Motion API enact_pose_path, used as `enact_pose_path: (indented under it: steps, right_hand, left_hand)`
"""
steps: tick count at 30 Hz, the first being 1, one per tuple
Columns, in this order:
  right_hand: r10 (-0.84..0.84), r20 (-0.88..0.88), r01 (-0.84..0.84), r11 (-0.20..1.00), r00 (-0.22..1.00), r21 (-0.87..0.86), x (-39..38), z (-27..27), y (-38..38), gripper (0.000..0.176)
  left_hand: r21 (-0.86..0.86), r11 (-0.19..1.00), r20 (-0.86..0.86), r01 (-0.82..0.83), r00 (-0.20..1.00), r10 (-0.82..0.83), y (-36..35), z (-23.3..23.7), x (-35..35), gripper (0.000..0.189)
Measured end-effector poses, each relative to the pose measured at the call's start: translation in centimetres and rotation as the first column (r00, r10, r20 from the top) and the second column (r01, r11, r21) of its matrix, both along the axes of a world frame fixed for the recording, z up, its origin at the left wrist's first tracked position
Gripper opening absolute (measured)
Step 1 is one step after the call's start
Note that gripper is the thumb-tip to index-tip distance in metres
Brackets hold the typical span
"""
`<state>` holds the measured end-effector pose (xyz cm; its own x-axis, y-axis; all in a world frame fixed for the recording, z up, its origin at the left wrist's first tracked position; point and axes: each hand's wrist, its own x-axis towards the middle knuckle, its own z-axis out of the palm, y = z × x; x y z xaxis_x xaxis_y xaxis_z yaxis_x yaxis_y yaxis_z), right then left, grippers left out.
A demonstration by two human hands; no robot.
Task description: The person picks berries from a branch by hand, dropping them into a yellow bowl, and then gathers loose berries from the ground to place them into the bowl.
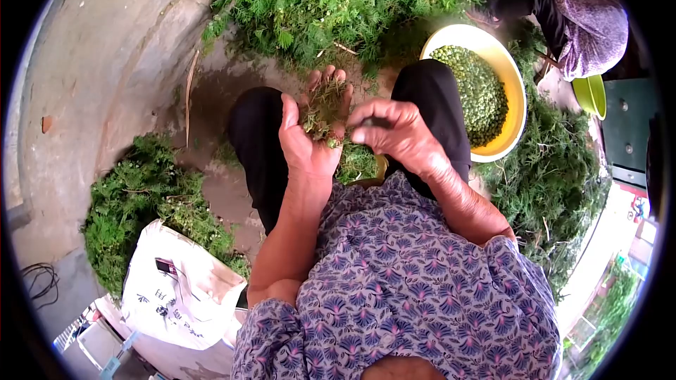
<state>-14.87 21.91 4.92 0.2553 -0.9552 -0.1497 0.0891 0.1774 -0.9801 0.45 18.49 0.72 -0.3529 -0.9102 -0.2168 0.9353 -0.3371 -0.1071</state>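
1. The left hand (308, 142) sat at the centre of the frame, palm up and loosely cupped. Its thumb stood to the left, and it held a bunch of green sprigs (324, 108) against the fingers.
2. The right hand (396, 134) was just to the right of it, with the fingers curled in and the tips pinched narrow. Whether anything small was nipped between them could not be told.
3. The bunch lay to the left of the right hand's fingertips, very close but apparently not touching. Its long axis ran up the frame, from the heel of the palm toward the fingertips.
4. The right hand was the nearer of the two to the yellow basin (519, 130) at upper right, which was filled with small green pods (477, 91).
5. Heaps of feathery greenery lay at the top of the frame (338, 0), at lower left (137, 200) and at right (556, 176). A white bag (176, 288) rested at lower left.
6. Below the hands, between the dark-trousered knees, more green bits (355, 162) showed beside a yellowish rim. The hands covered most of it, so it was hard to say what it was.
7. Another person's patterned sleeve (595, 28) was cut off at upper right, above a green bowl (590, 95).
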Motion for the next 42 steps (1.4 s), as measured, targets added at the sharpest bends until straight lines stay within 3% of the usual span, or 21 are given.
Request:
enact_pose_path:
  steps: [1,3,5,7,9,11,15,16,24,26,33,34,38,42]
  right_hand:
    - [0.010,-0.170,-0.056,0.961,0.985,-0.272,0.6,-0.3,0.0,0.017]
    - [0.035,-0.229,-0.089,0.969,0.973,-0.230,0.9,-0.1,0.3,0.020]
    - [-0.065,-0.401,-0.117,0.902,0.914,-0.415,1.2,-0.6,0.2,0.017]
    - [-0.068,-0.368,-0.089,0.915,0.927,-0.393,1.3,-0.2,0.2,0.015]
    - [-0.068,-0.305,0.008,0.981,0.950,-0.193,1.3,0.4,0.2,0.013]
    - [-0.102,-0.346,0.025,0.975,0.933,-0.219,0.9,0.6,-0.2,0.013]
    - [-0.194,-0.434,0.054,0.948,0.880,-0.313,0.3,0.9,-0.8,0.014]
    - [-0.222,-0.451,0.078,0.946,0.864,-0.315,0.2,0.8,-0.9,0.013]
    - [-0.299,-0.481,0.101,0.914,0.824,-0.393,0.1,0.0,-1.6,0.012]
    - [-0.291,-0.500,0.087,0.916,0.816,-0.391,0.1,0.1,-1.6,0.012]
    - [-0.361,-0.492,0.134,0.890,0.792,-0.436,-0.3,-0.3,-2.1,0.012]
    - [-0.416,-0.478,0.137,0.846,0.773,-0.515,-0.3,-0.5,-2.3,0.012]
    - [-0.448,-0.522,0.221,0.870,0.726,-0.440,-1.3,-0.5,-2.9,0.015]
    - [-0.404,-0.550,0.103,0.862,0.731,-0.496,-2.1,-0.5,-3.2,0.015]
  left_hand:
    - [0.003,1.000,-0.019,-0.004,1.000,0.004,-0.1,0.0,0.0,0.053]
    - [0.004,1.000,0.063,-0.014,0.998,0.014,-0.1,0.3,-0.2,0.053]
    - [0.015,1.000,0.170,-0.020,0.985,0.017,0.1,0.4,-0.6,0.052]
    - [0.029,1.000,0.197,-0.002,0.980,-0.004,0.4,0.5,-0.9,0.050]
    - [0.039,0.999,0.220,0.018,0.975,-0.026,0.7,0.1,-0.7,0.047]
    - [0.010,0.994,0.085,0.109,0.990,-0.109,0.9,-1.4,-0.3,0.043]
    - [0.074,0.976,0.209,0.203,0.954,-0.214,1.2,-1.1,-0.4,0.031]
    - [0.063,0.967,0.159,0.248,0.954,-0.255,1.3,-1.1,-0.4,0.027]
    - [0.201,0.957,0.374,0.211,0.886,-0.274,1.5,0.3,-1.1,0.021]
    - [0.339,0.925,0.429,0.172,0.847,-0.314,1.5,1.1,-1.3,0.019]
    - [0.282,0.928,0.329,0.245,0.883,-0.334,1.8,1.2,-1.3,0.016]
    - [0.281,0.928,0.312,0.245,0.891,-0.330,1.7,1.4,-1.3,0.015]
    - [0.225,0.945,0.203,0.236,0.938,-0.282,1.7,0.2,-1.1,0.012]
    - [0.248,0.938,0.217,0.241,0.930,-0.296,1.6,0.0,-0.9,0.012]
